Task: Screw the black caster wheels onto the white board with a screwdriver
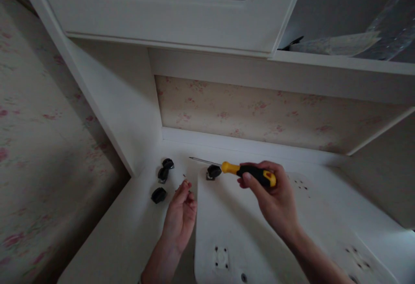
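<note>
My right hand is wrapped around a yellow-and-black screwdriver, its thin metal shaft pointing left above the worktop. My left hand is closed in a pinch on what looks like a small screw; its tip shows dark past the fingers. Between the hands, a black caster stands on the corner of a white panel. Several more black casters lie to the left, including a single one and a pair close together. Groups of screw holes mark the panel where no caster sits.
A white cabinet with a framed door overhangs the worktop. On the open shelf at upper right lies clear plastic packaging. A white side panel stands at left, beside flowered wallpaper.
</note>
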Motion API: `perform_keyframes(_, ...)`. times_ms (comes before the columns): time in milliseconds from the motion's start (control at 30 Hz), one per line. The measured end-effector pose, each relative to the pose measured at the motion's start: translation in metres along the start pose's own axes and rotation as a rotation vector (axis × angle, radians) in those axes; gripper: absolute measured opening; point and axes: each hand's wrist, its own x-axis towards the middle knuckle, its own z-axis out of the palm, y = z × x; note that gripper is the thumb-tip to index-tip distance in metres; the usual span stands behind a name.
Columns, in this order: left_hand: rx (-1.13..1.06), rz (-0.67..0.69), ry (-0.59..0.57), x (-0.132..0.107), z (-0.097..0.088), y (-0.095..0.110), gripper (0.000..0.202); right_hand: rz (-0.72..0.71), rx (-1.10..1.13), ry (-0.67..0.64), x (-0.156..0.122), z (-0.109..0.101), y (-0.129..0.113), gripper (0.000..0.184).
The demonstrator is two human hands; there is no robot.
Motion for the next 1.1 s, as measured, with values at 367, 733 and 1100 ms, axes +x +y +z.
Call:
perform_keyframes(367, 0.567, 0.169, -0.023, -0.016, -0.045, -0.014, 0.030, -0.214, -0.746, -0.334, 0.087, 0.038, -0.018, 0.027)
perform_keyframes(733, 0.604, 0.054, 0.001, -0.014, -0.075, -0.026, 0.030, -0.359, -1.039, -0.510, 0.108, 0.080, -0.019, 0.021)
perform_keyframes(1100, 0.662, 0.045, 0.016, -0.009, -0.081, -0.026, 0.029, -0.311, -1.093, -0.496, 0.120, 0.091, -0.014, 0.026)
